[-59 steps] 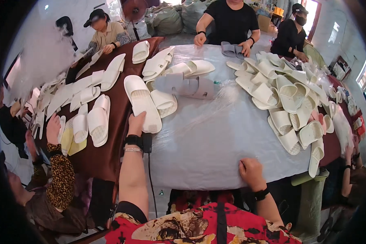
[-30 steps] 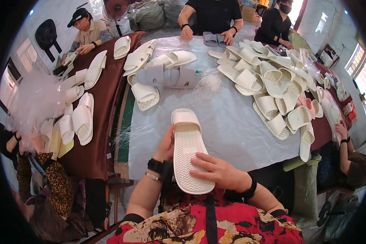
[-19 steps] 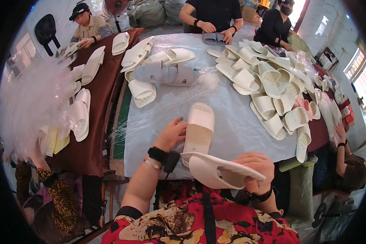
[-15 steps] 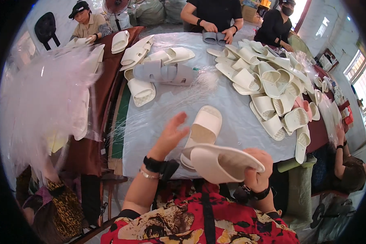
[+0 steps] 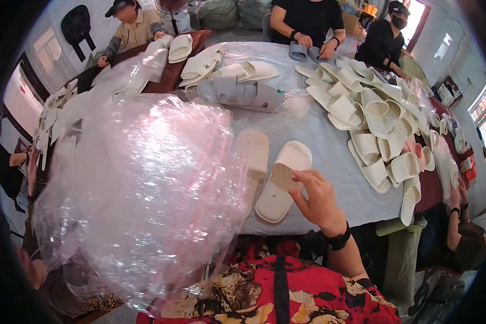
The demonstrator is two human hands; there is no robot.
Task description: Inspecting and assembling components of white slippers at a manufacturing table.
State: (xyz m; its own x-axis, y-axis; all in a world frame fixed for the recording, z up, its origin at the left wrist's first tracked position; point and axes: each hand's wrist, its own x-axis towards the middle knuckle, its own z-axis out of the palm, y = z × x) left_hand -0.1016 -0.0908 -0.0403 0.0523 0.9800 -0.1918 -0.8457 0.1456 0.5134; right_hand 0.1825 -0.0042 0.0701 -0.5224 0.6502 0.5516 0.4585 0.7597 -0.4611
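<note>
A big sheet or bundle of clear, shiny plastic bags (image 5: 140,183) with pink printing fills the left middle and hides my left hand and forearm. My right hand (image 5: 321,202) hovers at the right side of a cream slide slipper (image 5: 281,186), thumb and fingers parted with nothing between them. Whether the fingertips touch its strap I cannot tell. That slipper lies sole down, toe end away from me. Left of it lies a second cream slipper (image 5: 254,151), its near part seen dimly through the plastic.
A heap of cream slippers (image 5: 370,102) covers the table's right side. A grey slipper pair (image 5: 235,94) and more cream slippers (image 5: 243,70) lie at the far left. Across the table a person (image 5: 310,27) handles grey slippers. Other people are at both sides.
The slipper my right hand held is now down on the table beside the other. The plastic has swung in from the left, covering my left arm. The view has shifted left.
</note>
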